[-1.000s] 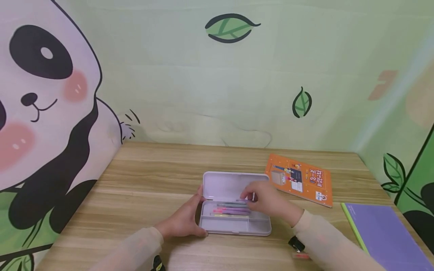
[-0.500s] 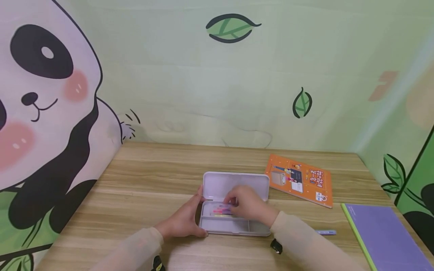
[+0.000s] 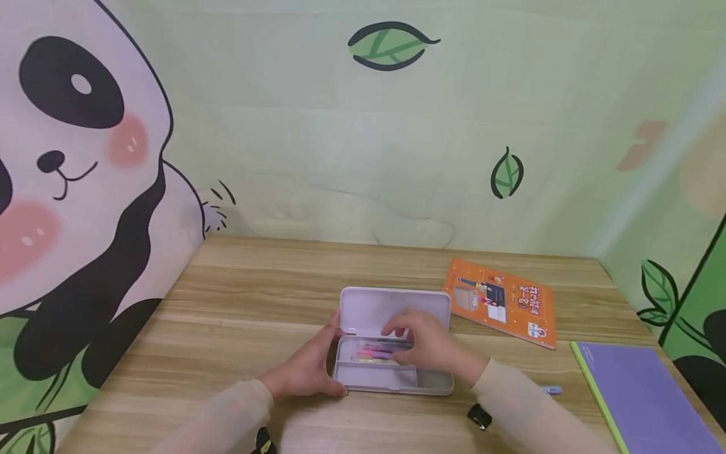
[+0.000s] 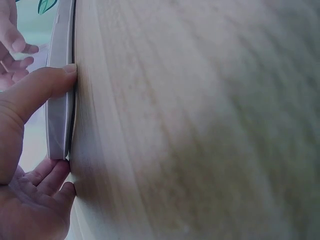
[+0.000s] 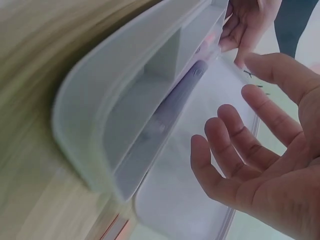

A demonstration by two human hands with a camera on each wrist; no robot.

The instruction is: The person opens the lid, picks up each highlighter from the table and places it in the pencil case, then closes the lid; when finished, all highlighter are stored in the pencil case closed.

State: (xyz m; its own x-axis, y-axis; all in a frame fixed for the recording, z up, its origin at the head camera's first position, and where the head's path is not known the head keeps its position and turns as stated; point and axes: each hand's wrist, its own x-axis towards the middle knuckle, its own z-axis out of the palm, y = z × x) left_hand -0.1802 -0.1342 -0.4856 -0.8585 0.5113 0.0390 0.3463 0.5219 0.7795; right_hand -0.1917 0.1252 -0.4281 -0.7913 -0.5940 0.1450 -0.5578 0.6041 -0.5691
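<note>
An open white pencil case point(image 3: 377, 377) lies on the table, its raised lid point(image 3: 363, 310) at the back. Several pens point(image 3: 371, 354) in purple, pink and yellow tones lie side by side in its rear compartment. My left hand point(image 3: 306, 366) grips the case's left end, thumb point(image 4: 55, 82) on the front edge and fingers around the side. Over the pens hovers my right hand point(image 3: 428, 343), covering their right ends. In the right wrist view, its fingers point(image 5: 227, 145) are loosely bent and apart from the dark purple pen point(image 5: 185, 90), with nothing between them.
An orange booklet point(image 3: 501, 302) lies behind and right of the case. A purple notebook point(image 3: 646, 391) is at the table's right edge. A blue pen point(image 3: 551, 390) shows partly from behind my right sleeve. A small black object point(image 3: 480, 417) sits by that sleeve.
My right hand moved left over the compartment with a pen, then drew slightly back right with its fingers spread and the pen released. The left hand stayed on the case.
</note>
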